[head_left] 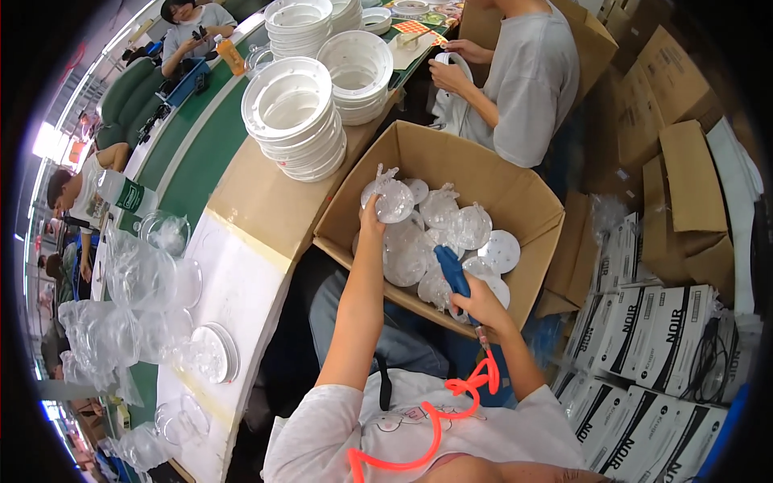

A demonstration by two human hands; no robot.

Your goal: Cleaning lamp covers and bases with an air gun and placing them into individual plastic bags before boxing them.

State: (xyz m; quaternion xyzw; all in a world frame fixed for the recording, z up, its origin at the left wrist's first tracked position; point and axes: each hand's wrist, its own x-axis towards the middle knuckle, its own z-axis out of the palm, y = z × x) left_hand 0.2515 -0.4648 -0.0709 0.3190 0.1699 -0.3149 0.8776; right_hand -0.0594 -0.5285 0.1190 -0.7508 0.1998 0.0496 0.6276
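My left hand (372,219) reaches into an open cardboard box (515,201) and grips a round clear disc in a plastic bag (392,197), lifted at the box's near-left corner. Several more bagged clear discs (451,229) lie piled inside the box. My right hand (479,306) holds a blue air blow gun (452,272) over the pile, nozzle pointing into the box. An orange coiled hose (451,402) runs from the gun down across my white shirt.
Stacks of white ring-shaped parts (294,117) stand on the brown and green bench (250,201). Clear plastic bags and discs (149,282) lie at left. A person in a grey shirt (523,80) works beyond the box. Printed cartons (644,338) and flat cardboard (684,185) are stacked at right.
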